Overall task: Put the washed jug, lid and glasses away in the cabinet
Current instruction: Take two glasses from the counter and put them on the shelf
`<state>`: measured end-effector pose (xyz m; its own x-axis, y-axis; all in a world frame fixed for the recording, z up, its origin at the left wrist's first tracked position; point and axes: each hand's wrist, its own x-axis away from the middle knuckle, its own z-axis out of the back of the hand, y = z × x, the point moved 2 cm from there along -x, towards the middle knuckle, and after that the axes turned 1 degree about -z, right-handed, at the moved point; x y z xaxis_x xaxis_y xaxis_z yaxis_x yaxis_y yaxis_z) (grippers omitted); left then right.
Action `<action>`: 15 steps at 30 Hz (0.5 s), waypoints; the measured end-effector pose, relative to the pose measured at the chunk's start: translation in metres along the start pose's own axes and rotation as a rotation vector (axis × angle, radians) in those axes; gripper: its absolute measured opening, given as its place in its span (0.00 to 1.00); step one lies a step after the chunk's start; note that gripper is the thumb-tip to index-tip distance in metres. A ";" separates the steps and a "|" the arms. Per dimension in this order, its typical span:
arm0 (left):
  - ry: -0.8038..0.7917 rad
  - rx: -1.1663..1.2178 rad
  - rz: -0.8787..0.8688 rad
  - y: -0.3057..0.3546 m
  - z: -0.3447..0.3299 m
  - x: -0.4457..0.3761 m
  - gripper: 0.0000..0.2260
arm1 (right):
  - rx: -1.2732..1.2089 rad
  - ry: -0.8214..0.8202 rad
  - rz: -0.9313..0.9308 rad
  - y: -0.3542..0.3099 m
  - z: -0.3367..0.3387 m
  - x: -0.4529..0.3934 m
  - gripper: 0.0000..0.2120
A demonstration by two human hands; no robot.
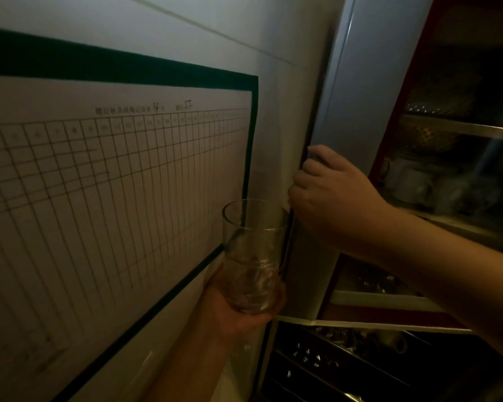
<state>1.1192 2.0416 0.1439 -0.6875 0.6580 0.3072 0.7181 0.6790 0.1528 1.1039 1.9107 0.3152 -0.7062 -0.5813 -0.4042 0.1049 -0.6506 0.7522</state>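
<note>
1. Head view: my left hand [238,309] has its grip closed round the base of a clear, straight-sided drinking glass [254,253], held upright just beside the cabinet's pale grey door [346,91].
2. My right hand [328,198] grips that door's edge, fingers curled over it.
3. Best swing the door wide before lifting the glass past it onto a shelf.
4. Dim room; gridded paper chart with dark border [114,175] on the wall; shelves [462,129] hold indistinct glassware.

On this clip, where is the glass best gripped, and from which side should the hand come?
Grip the glass round its lower body, coming from below, as the left hand does. It stands upright with its open rim on top, and the cabinet door, held by the right hand, is close on its right.
</note>
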 end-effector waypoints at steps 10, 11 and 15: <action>0.045 -0.076 -0.056 -0.003 -0.018 0.004 0.15 | -0.060 0.051 -0.179 -0.007 0.034 -0.006 0.08; 0.062 -0.144 -0.101 -0.002 -0.018 0.005 0.13 | -0.061 0.012 -0.178 -0.007 0.034 -0.007 0.06; 0.021 -0.301 -0.348 -0.004 -0.026 0.007 0.14 | -0.078 -0.113 -0.173 -0.006 0.036 -0.006 0.03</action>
<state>1.1147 2.0352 0.1696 -0.8932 0.3987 0.2081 0.4465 0.7313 0.5156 1.0819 1.9360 0.3319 -0.7922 -0.4018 -0.4594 0.0262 -0.7744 0.6322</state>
